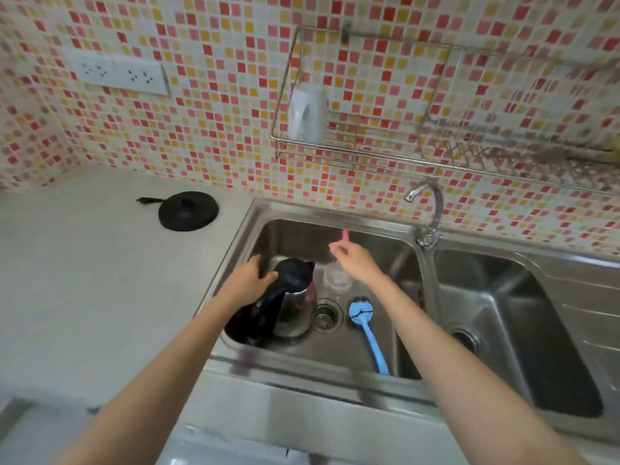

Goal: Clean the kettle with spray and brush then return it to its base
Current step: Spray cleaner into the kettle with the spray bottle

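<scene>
Kettle (298, 303) in sink (318, 362) left basin; brush (366, 330) right of it; base (188, 210) on counter (100, 280), behind-left.

The right hand (352, 260) covers the top of the spray bottle (337, 280); only a pink tip and a blurred clear body show. The left hand (246, 283) hides part of the top of the kettle (295, 310), and the handle end of the brush (364, 320) vanishes behind the front rim of the sink (302, 367).

The sink (302, 211) holds kettle (297, 297), clear bottle (337, 280), blue brush (366, 327); countertop (100, 280) bears black base (188, 211).
</scene>
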